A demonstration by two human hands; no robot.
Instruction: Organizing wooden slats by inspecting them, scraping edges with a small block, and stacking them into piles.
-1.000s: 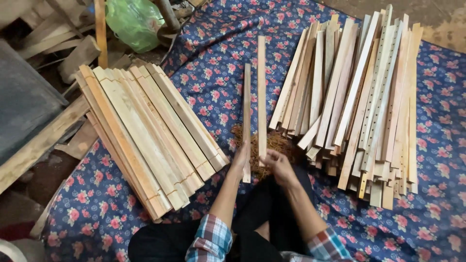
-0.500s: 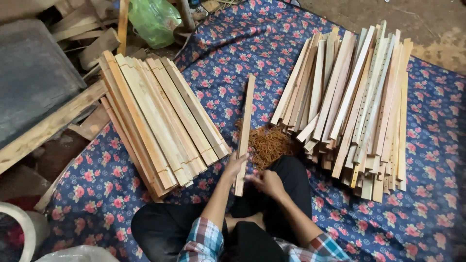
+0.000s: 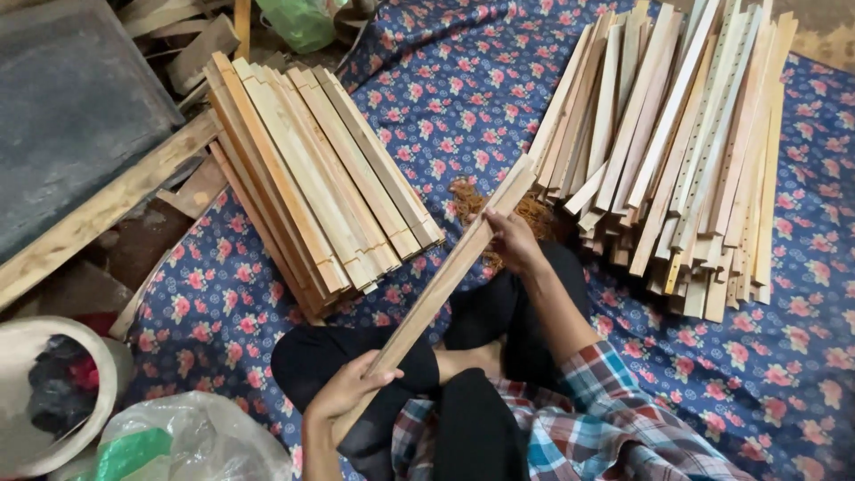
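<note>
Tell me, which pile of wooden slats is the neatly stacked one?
The left pile: its slats lie parallel with ends aligned. The right pile is loose, slats crossing, ends uneven. Both hands, left and right, hold a single slat between them.

We see a pale tan wooden slat, plain grain. The stacked slats on the left are light yellow-beige, and the loose pile on the right mixes cream and tan, some strips with rows of small dark holes. The cloth is navy blue with pink-red flowers. The shirt sleeve is plaid in red, blue and white, the trousers black. The plastic bag is green, the slab grey.
</note>
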